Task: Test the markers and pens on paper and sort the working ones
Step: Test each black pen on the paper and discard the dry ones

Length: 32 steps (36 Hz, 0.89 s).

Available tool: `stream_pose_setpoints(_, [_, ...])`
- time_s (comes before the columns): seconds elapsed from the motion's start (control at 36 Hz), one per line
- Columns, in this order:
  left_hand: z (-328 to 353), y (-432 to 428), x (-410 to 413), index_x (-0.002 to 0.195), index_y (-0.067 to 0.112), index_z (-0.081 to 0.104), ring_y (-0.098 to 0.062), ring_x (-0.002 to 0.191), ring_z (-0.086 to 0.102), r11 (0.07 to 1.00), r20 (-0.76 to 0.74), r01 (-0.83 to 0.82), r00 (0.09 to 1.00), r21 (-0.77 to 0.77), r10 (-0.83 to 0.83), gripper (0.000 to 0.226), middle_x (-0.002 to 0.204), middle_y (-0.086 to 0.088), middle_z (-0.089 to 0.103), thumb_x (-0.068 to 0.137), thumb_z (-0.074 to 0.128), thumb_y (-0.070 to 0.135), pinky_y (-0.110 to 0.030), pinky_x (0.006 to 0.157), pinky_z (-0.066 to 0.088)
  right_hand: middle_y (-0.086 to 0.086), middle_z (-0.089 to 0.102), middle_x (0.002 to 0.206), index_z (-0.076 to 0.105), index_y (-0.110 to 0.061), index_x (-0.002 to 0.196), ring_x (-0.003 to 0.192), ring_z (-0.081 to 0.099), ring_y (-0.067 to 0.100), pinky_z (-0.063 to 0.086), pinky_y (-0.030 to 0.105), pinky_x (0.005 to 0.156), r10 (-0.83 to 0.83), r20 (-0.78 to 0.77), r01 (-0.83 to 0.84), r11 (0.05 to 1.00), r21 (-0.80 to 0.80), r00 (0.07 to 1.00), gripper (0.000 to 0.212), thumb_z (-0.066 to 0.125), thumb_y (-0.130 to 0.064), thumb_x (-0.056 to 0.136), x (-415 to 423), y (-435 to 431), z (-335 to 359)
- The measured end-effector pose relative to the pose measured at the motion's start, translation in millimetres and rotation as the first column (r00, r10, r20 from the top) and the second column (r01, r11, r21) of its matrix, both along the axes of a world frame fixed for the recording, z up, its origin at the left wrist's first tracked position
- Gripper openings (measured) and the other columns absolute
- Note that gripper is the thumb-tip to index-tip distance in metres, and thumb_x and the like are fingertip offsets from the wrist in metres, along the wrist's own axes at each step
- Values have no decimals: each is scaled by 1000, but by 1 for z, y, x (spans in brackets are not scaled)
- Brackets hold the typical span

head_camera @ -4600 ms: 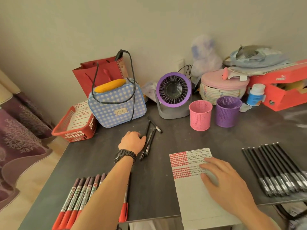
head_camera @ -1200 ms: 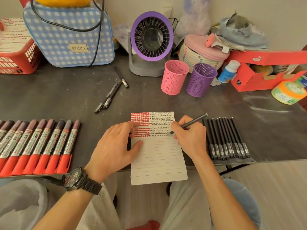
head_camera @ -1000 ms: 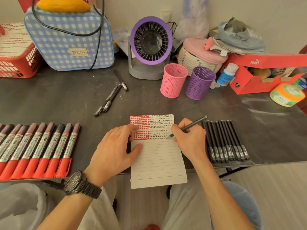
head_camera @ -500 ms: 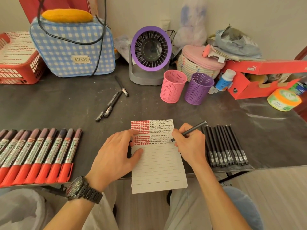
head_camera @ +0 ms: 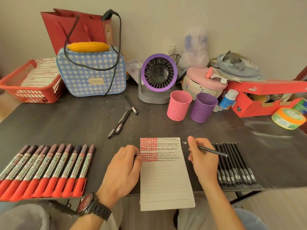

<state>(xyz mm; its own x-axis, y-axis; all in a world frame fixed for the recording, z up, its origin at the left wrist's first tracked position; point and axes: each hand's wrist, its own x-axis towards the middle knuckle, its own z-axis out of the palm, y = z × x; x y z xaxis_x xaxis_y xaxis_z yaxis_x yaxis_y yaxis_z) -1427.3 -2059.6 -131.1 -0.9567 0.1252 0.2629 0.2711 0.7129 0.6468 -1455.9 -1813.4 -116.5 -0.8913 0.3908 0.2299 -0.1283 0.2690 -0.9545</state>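
Black pen [head_camera: 214, 152] in curled right hand [head_camera: 203, 161]; left hand [head_camera: 123, 170] beside paper [head_camera: 166, 180]

A wristwatch [head_camera: 90, 205] is worn on the wrist just behind the left grip [head_camera: 123, 170]. Its round case is dark, its dial is tinged red, and its band is made of black links with a dull shine. Both forearms are seen bare down to the lower edge of the view. The lap is covered by light grey trousers [head_camera: 25, 216], loosely creased. At the lower right a patch of pale blue cloth [head_camera: 249, 219] is seen; whether it is clothing cannot be told.
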Motion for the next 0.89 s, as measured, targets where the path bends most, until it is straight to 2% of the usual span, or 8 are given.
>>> stream_pose_setpoints(0.11, [0, -1, 2, 101, 44, 43, 2, 96, 53, 1000, 49, -21, 999, 17, 21, 24, 94, 26, 56, 100, 20, 50, -18, 72, 42, -1, 74, 87, 72, -30, 95, 52, 64, 15, 47, 21, 48, 59, 21, -57, 995, -82, 998, 17, 63, -17, 100, 1, 0, 3])
stream_pose_setpoints(0.22, [2, -2, 1, 121, 44, 46, 7, 104, 51, 1000, 86, -20, 996, 3, 19, 31, 112, 26, 55, 101, 21, 44, -15, 82, 45, 3, 78, 97, 76, -21, 103, 53, 63, 18, 49, 23, 48, 146, 63, -119, 941, -317, 987, 22, 56, -13, 102, 4, -3, 6])
stream_pose_setpoints(0.36, [4, -1, 1, 155, 45, 15, 11, 103, 46, 998, 138, -5, 990, -70, 15, 52, 118, 33, 47, 106, 29, 41, -6, 85, 41, 17, 74, 81, 70, -22, 83, 50, 58, 19, 46, 26, 46, 259, 19, -225, 872, -435, 966, 18, 64, -12, 97, 13, -7, 8])
stream_pose_setpoints(0.42, [4, 0, 1, 151, 49, 9, 0, 98, 56, 999, 158, -2, 987, -38, 8, 52, 113, 25, 59, 105, 32, 44, -20, 85, 49, 17, 70, 73, 72, -17, 82, 50, 57, 20, 45, 26, 46, 313, 7, -279, 858, -431, 950, 9, 72, -16, 90, 16, -9, 6])
stream_pose_setpoints(0.47, [3, 1, 0, 133, 49, 20, -2, 94, 61, 999, 159, -19, 987, 28, 14, 34, 111, 23, 64, 103, 36, 46, -27, 81, 51, 15, 67, 69, 75, -11, 83, 52, 56, 20, 46, 26, 48, 350, 12, -312, 850, -425, 937, 17, 81, -26, 78, 19, -12, 2])
stream_pose_setpoints(0.56, [1, 0, -1, 110, 55, 28, 9, 93, 58, 999, 145, -26, 989, 47, 19, 14, 100, 32, 60, 98, 35, 56, -12, 71, 44, 16, 67, 69, 77, -9, 87, 54, 56, 20, 47, 25, 50, 345, 14, -308, 853, -422, 938, 32, 84, -35, 70, 21, -13, -3])
stream_pose_setpoints(0.69, [-2, -2, 0, 119, 47, 53, 6, 100, 57, 1000, 23, 15, 1000, 17, -15, 27, 112, 29, 58, 97, 43, 59, -10, 75, 47, 24, 72, 78, 79, -7, 95, 54, 59, 25, 48, 26, 51, 399, -16, -352, 790, -503, 917, 22, 73, -25, 83, 24, -11, -5])
stream_pose_setpoints(0.89, [-4, -3, -1, 119, 47, 60, 1, 86, 57, 1000, -13, 25, 1000, 5, -25, 27, 109, 29, 58, 95, 50, 57, -11, 64, 45, 26, 72, 72, 72, -20, 76, 50, 59, 25, 48, 26, 48, 353, 8, -306, 824, -476, 936, 8, 66, -17, 81, 26, -15, 0])
